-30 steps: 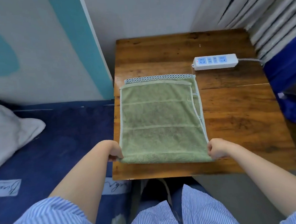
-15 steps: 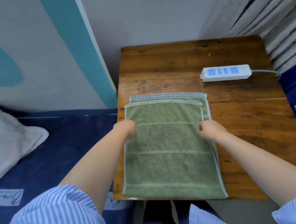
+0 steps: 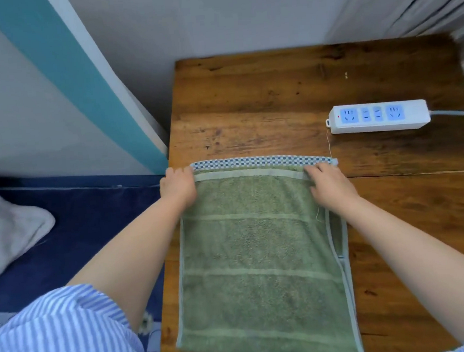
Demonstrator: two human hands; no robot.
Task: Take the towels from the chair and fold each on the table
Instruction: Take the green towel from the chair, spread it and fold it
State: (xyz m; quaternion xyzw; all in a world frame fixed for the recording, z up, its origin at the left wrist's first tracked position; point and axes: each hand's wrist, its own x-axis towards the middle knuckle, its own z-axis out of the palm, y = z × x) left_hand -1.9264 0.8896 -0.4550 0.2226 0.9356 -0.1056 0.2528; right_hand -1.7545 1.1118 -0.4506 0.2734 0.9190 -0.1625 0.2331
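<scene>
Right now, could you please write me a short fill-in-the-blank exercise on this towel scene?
1. The towel under the hands is ____ in colour.
2. The power strip lies on the wooden ____.
3. The left hand and right hand rest at the towel's ____ corners.

Missing words: green; table; far

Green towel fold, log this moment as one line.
phase: aligning far edge | green towel: folded, flat on wooden table | left hand: far-left corner | right hand: far-right corner | power strip: apart
</scene>
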